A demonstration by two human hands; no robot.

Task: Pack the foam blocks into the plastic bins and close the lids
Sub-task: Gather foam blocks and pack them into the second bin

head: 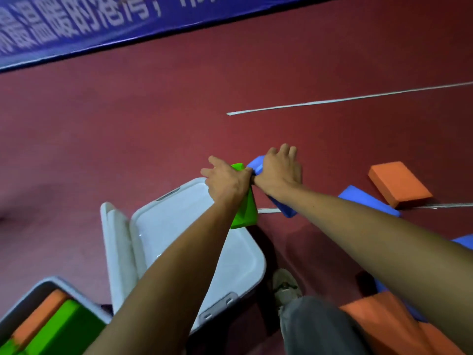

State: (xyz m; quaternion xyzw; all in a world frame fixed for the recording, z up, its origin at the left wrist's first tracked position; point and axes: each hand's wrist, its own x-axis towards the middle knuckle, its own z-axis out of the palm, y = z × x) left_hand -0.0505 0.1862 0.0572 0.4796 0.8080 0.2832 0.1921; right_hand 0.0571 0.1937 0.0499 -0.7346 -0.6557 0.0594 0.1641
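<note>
In the upper left of the frame a blue banner (pixel 76 24) with white lettering runs along the edge of the dark red floor (pixel 153 119). At the lower left corner a grey bin (pixel 38 288) stands open, with a packed orange block (pixel 38 321) and a packed green block (pixel 64 329) side by side inside it. Right of it is a white bin (pixel 245 254) with grey latches on its near rim; whether its top is open or lidded I cannot tell.

Above that bin's far right corner, the left hand (pixel 226 183) holds a green block (pixel 247 211), palm over its upper end and thumb clamped on its right side. Just beside it, touching at the thumb, the right hand (pixel 279 170) grips a blue block (pixel 256 163), fingers curled over the far edge.

Further right a second blue block (pixel 368 201) lies on the floor, touching an orange block (pixel 399 185). In the lower right, a large orange block (pixel 384 329) lies by the person's knee.
</note>
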